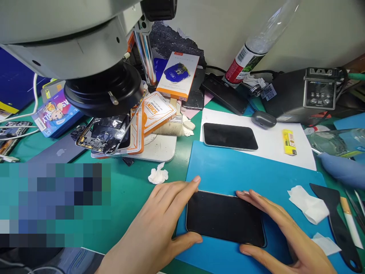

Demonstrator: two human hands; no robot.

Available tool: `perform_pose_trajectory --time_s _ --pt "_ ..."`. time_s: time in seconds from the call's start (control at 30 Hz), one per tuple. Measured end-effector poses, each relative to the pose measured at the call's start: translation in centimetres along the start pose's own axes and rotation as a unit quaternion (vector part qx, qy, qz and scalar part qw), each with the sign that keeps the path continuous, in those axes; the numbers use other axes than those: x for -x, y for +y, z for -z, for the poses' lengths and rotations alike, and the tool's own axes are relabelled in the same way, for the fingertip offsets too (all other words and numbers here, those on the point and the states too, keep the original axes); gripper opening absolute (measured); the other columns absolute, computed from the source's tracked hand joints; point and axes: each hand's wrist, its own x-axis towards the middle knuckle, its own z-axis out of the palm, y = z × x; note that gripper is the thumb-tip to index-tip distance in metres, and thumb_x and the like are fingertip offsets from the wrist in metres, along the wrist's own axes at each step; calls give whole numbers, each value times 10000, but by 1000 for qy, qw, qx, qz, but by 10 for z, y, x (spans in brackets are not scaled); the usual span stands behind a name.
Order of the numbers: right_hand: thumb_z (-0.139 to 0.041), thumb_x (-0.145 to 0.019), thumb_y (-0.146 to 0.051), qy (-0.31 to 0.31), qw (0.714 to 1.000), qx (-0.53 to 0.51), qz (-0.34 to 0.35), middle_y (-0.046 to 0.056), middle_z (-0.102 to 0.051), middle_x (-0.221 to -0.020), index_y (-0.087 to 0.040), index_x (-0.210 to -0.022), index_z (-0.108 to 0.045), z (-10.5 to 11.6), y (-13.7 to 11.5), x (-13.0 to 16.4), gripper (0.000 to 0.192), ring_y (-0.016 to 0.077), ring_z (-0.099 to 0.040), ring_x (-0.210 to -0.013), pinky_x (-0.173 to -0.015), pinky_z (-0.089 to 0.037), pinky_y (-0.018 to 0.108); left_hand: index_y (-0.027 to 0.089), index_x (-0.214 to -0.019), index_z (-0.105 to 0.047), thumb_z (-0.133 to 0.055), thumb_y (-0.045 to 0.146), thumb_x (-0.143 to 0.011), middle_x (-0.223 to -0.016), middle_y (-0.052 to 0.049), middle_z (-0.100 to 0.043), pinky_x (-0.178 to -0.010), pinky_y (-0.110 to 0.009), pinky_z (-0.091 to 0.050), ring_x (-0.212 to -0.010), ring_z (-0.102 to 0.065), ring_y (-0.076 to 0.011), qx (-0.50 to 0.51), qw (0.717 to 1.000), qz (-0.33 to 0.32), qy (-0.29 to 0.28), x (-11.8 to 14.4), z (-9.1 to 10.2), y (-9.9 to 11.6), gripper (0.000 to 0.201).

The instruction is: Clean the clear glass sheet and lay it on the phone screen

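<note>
A smartphone [225,217] with a dark screen lies face up on the blue mat [251,167]. My left hand [159,220] holds its left end, the forefinger along the upper edge and the thumb on the lower edge. At the right end, my right hand [281,232] grips the same phone, fingertips on the upper edge and thumb below. A second dark-screened phone [230,136] rests beyond the mat, mostly on a white sheet of paper [273,140]. Crumpled tissue [308,203] sits to the right of my right hand.
A microscope [104,87] overhangs the upper left. Under it are an opened phone [104,133] and orange-white boxes [158,110]. A plastic bottle [248,57] leans near the wall. A black spatula-like tool [338,224] and a cigarette [350,220] lie at the right; a yellow packet [289,142] lies on the paper.
</note>
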Motion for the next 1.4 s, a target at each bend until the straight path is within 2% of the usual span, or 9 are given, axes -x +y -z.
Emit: perform_pose_trajectory --time_s 0.33,0.5,0.63,0.8,1.03,1.23,1.4 --pt "-674 -980 -678 2 1000 14 10 2 -688 -1487 -378 -1645 -432 0 -2 -2 769 297 -709 -1314 -1065 -638 402 551 -1698 12 -814 229 -955 -1585 24 -570 -1184 -471 -492 -1463 -516 -282 -4 1000 19 -12 0 3 3 1157" --pt "-672 -978 -684 2 1000 13 7 6 -678 -1501 -376 -1655 -421 -1 0 1 785 307 -701 -1325 -1088 -625 413 538 -1706 -14 -822 270 -950 -1647 5 -508 -1260 -499 -441 -1597 -375 -297 -7 1000 25 10 1 1 2 1138" --pt "-655 -986 -692 5 1000 17 15 1 -688 -1487 -378 -1641 -438 -1 0 1 758 296 -713 -1309 -1068 -633 396 572 -1694 11 -814 276 -958 -1598 17 -550 -1220 -498 -490 -1522 -476 -288 8 999 40 9 1 1 3 1145" --pt "-649 -991 -691 10 999 27 26 -4 -688 -1486 -384 -1643 -435 0 -1 -1 752 291 -718 -1301 -1047 -640 381 566 -1698 16 -788 310 -983 -1603 7 -546 -1229 -511 -478 -1566 -424 -296 4 999 39 4 3 0 2 1105" --pt "-681 -993 -650 -4 1000 20 14 -4 -655 -1530 -391 -1660 -412 0 -4 2 764 281 -680 -1359 -1101 -605 365 573 -1696 15 -765 345 -996 -1599 0 -547 -1204 -530 -511 -1548 -456 -309 -15 999 48 2 1 -2 -1 1073" --pt "-703 -995 -620 -26 1000 8 1 -10 -610 -1579 -411 -1685 -351 1 -4 5 803 272 -630 -1422 -1145 -579 395 572 -1697 -33 -755 349 -991 -1578 1 -585 -1174 -536 -540 -1527 -494 -316 -38 998 46 16 4 -5 -2 1033" --pt "-732 -986 -601 -45 999 -14 -8 -41 -578 -1610 -444 -1700 -279 3 -6 7 861 224 -566 -1487 -1218 -508 377 530 -1712 -114 -727 407 -1000 -1525 -15 -642 -1106 -492 -596 -1450 -588 -319 -73 996 33 39 8 -8 -7 948"
